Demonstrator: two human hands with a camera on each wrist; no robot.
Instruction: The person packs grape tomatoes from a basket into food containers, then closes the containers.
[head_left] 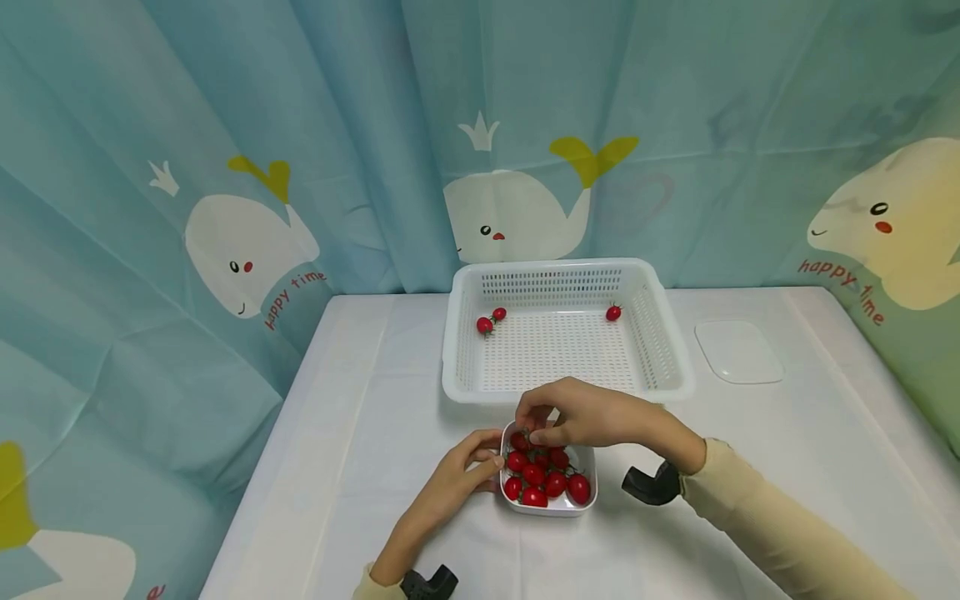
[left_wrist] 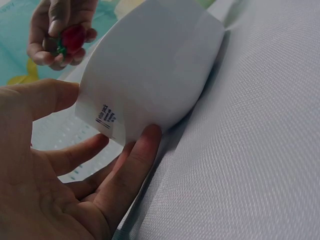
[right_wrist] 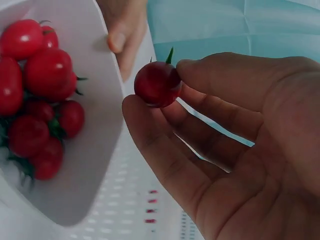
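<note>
My right hand [head_left: 581, 412] pinches a cherry tomato [right_wrist: 157, 86] between thumb and fingertips, its green stem pointing up in the right wrist view. It is over the back left part of a small white container [head_left: 555, 511]. Several red cherry tomatoes [head_left: 533, 474] with green stems lie inside. At the container's left side, my left hand [head_left: 450, 483] holds it, the thumb at the rim and the fingertips against the outer wall. Small dark print [left_wrist: 106, 116] shows on that wall in the left wrist view.
Behind the container stands a large white perforated basket [head_left: 678, 350] with three cherry tomatoes in it, two at the left and one at the right. A clear flat lid [head_left: 738, 352] lies right of the basket. A blue curtain [head_left: 375, 125] hangs behind the white-covered table [head_left: 360, 392].
</note>
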